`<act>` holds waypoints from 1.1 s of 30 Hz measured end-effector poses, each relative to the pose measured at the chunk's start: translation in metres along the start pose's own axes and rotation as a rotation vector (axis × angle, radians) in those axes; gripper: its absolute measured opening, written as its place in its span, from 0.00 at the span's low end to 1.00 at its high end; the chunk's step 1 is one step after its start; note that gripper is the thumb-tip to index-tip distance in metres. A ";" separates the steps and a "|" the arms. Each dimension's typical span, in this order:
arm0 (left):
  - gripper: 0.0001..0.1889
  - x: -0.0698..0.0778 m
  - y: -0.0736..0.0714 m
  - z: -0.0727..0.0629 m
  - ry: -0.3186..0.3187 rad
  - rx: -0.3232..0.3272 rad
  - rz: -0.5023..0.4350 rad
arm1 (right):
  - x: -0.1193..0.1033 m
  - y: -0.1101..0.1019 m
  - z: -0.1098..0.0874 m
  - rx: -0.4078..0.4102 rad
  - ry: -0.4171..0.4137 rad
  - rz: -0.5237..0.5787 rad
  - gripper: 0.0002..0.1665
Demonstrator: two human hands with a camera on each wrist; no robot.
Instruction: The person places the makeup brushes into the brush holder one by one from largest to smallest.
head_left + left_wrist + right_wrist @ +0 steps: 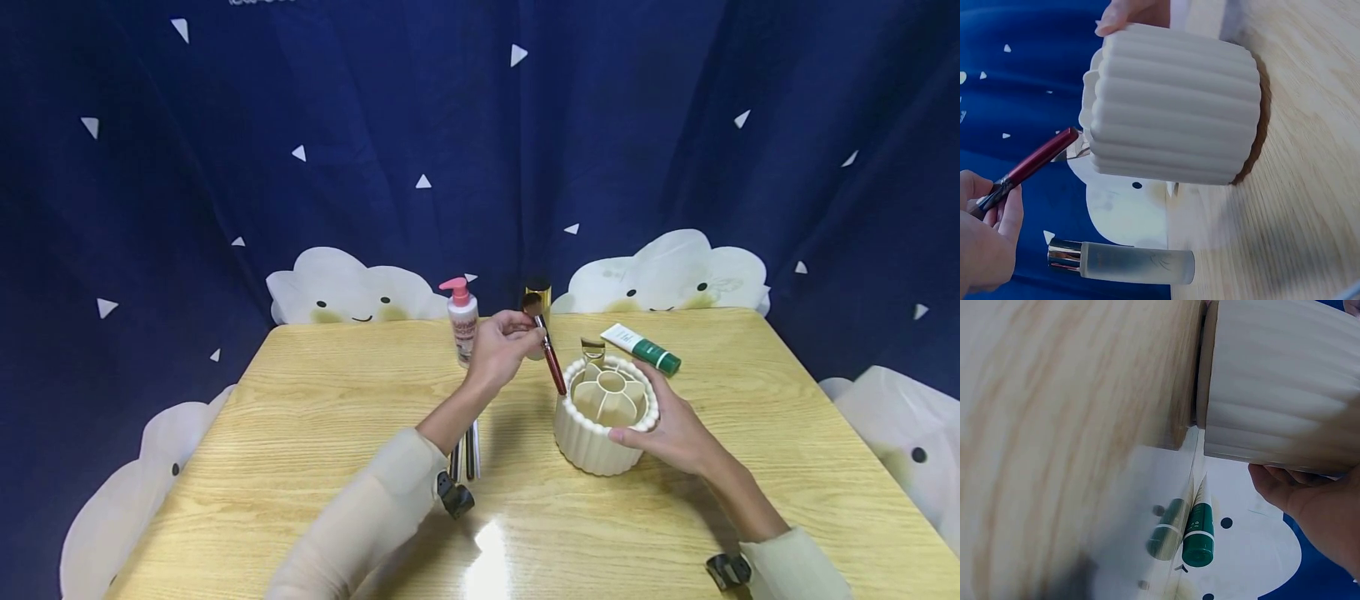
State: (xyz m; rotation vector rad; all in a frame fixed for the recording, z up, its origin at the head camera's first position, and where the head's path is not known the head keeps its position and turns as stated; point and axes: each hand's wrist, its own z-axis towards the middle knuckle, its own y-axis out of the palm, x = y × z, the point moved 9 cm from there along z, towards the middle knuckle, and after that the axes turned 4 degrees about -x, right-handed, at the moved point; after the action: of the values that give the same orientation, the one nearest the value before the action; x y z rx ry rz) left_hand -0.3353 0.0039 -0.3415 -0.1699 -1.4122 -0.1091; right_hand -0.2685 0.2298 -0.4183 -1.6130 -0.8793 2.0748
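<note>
My left hand (498, 350) pinches a makeup brush (553, 364) near its ferrule. The brush has a dark bristle head pointing up and a red handle slanting down. In the left wrist view the handle's tip comes right at the rim of a cream fluted holder (1175, 106). My right hand (678, 429) grips that round holder by its right side, thumb toward the front and fingers toward the back. The holder has a beaded rim and petal-shaped compartments. Another brush (592, 350), with a flat dark tip and gold ferrule, stands in its back compartment.
A pump bottle (463, 325) with a pink top stands behind my left hand. A frosted bottle (1138, 262) with a gold cap is close by. Behind the holder lies a green and white tube (643, 348). Several slim dark and white sticks (470, 450) lie beneath my left forearm.
</note>
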 end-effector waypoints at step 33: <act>0.07 -0.017 0.034 -0.010 0.134 -0.025 0.169 | 0.001 0.002 0.000 -0.016 0.020 0.003 0.64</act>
State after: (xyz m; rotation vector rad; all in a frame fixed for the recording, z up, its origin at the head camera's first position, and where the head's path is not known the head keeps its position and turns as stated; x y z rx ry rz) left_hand -0.3219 0.0351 -0.3613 -0.2966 -1.2584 0.0011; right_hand -0.2683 0.2292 -0.4198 -1.6417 -0.8899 2.0549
